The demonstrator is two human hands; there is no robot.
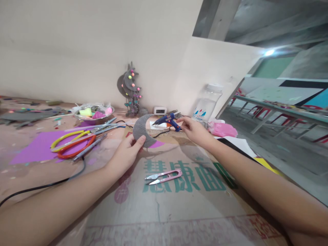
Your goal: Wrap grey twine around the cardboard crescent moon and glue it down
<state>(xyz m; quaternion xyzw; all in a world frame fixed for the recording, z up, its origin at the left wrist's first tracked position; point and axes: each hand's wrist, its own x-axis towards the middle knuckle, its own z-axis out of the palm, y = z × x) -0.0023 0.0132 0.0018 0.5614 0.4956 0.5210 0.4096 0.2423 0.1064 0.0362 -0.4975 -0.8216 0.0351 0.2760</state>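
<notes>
My left hand (130,150) pinches a grey crescent moon (141,131) wrapped in yarn, thumb on its front face. At the back of the blue glue gun (167,119) is my right hand (192,129), with fingers apart and partly bent; I cannot tell whether the fingertips touch the gun. The gun's nozzle points left, towards the moon, above a white pad (157,125). Pink thread snips (165,176) lie in front of both hands, blades to the left.
Finished yarn moons with coloured pompoms (130,85) lean on the wall. Large scissors (77,141) lie on purple sheet (33,148) at left, near a bowl (94,118) of bright materials. A small digital clock (160,110), water bottle (207,102) and pink bag (222,129) stand behind.
</notes>
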